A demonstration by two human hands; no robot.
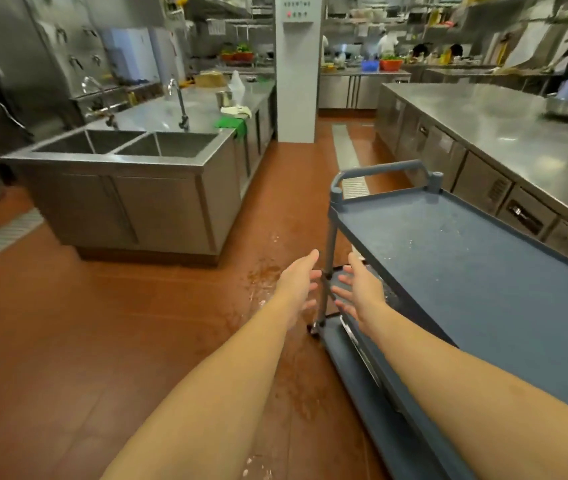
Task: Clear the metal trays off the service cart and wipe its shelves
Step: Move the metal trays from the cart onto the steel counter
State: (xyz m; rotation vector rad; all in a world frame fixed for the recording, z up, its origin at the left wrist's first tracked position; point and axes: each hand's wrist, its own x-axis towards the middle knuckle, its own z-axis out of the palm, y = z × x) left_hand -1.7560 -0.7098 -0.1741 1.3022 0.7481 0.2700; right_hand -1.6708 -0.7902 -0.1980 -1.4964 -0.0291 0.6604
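Observation:
A blue-grey service cart [476, 271] stands at the right, its top shelf bare except for pale crumbs and smears. A metal tray [362, 344] shows edge-on on a lower shelf, mostly hidden under the top shelf. My left hand [298, 280] reaches out with straight fingers just left of the cart's grey corner post [329, 271]. My right hand [358, 292] is stretched out with spread fingers just right of that post, beside the middle shelf. Neither hand holds anything.
A steel double sink [126, 143] stands at the left with a green cloth [230, 123] on its counter. A long steel worktable [504, 133] runs beside the cart. The red floor [102, 341] has pale spills near the cart. People work far behind.

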